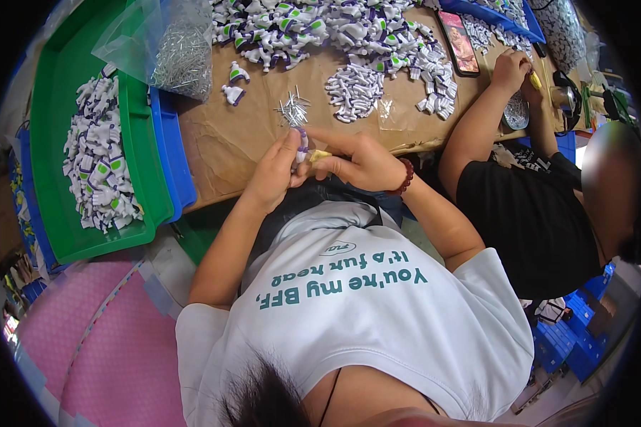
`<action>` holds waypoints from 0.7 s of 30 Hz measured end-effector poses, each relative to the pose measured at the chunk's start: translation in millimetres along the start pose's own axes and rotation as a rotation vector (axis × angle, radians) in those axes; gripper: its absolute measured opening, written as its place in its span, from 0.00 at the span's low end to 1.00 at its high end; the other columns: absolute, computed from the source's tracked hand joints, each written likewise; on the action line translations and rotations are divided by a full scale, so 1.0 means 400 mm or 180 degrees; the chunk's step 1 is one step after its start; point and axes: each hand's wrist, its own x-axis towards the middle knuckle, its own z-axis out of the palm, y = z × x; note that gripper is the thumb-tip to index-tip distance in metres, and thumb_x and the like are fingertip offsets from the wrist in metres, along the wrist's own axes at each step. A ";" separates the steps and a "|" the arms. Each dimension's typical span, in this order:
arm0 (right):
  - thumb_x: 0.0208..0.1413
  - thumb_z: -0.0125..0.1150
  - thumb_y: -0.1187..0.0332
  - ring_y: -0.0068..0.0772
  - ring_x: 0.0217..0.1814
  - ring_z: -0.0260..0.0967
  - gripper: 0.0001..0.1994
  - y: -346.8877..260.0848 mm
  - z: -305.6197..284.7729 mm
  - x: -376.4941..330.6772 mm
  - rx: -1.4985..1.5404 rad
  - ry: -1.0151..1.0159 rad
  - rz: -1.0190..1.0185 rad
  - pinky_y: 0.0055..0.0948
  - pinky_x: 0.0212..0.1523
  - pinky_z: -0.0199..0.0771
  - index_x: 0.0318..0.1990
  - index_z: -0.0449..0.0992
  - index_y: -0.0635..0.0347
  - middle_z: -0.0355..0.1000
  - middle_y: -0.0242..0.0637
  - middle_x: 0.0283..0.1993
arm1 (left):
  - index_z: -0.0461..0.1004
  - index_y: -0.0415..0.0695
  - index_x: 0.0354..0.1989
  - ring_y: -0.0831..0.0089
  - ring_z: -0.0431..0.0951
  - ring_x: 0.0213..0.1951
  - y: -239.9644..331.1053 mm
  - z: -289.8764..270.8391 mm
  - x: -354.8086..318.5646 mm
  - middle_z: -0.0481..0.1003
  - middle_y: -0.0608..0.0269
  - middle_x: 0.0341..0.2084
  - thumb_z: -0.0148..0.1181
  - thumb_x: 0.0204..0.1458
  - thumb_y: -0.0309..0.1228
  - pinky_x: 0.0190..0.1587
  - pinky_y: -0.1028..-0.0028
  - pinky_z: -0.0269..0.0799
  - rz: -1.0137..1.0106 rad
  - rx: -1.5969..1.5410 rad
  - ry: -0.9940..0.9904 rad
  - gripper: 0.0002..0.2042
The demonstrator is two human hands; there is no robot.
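Observation:
Just off the table's near edge, my two hands meet over a small white and purple plastic toy part (pixel 303 144). My left hand (pixel 276 171) pinches it between thumb and fingers, which partly cover it. From the other side my right hand (pixel 367 162) closes in, index finger at the part's top. A small yellow piece (pixel 320 154) shows at the right fingertips; whether it is worn or held, I cannot tell. Beyond the hands lies a loose pile of thin metal pins (pixel 293 109). White arm-like pieces (pixel 355 92) are heaped to its right.
White, purple and green toy torsos (pixel 285 32) cover the far table. At left a green tray (pixel 57 235) holds more, beside a bag of pins (pixel 183 57). A phone (pixel 459 44) lies at right, near a co-worker's hands (pixel 513 71). Brown paper (pixel 221 153) covers the tabletop.

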 end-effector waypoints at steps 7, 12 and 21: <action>0.53 0.56 0.72 0.12 0.18 0.60 0.24 0.010 0.009 -0.008 0.0323 -0.0020 -0.0122 0.16 0.21 0.63 0.59 0.61 0.59 0.74 0.33 0.24 | 0.65 0.44 0.34 0.86 0.53 0.16 0.005 -0.004 -0.019 0.57 0.74 0.15 0.34 0.61 0.47 0.17 0.85 0.48 0.0040 0.0622 -0.0385 0.20; 0.50 0.59 0.74 0.14 0.26 0.66 0.20 0.022 0.018 -0.007 0.0641 0.0109 0.0021 0.18 0.29 0.68 0.53 0.69 0.60 0.75 0.35 0.28 | 0.67 0.40 0.43 0.87 0.53 0.17 -0.007 0.013 -0.032 0.60 0.74 0.18 0.32 0.61 0.46 0.18 0.85 0.48 0.0266 0.0892 -0.0344 0.22; 0.49 0.61 0.71 0.16 0.31 0.69 0.19 0.015 0.051 0.027 0.0226 0.0323 -0.0086 0.20 0.35 0.70 0.51 0.71 0.59 0.76 0.35 0.32 | 0.67 0.39 0.40 0.85 0.61 0.19 0.004 0.003 -0.055 0.66 0.69 0.22 0.35 0.61 0.40 0.21 0.84 0.55 0.0765 0.2000 0.0528 0.17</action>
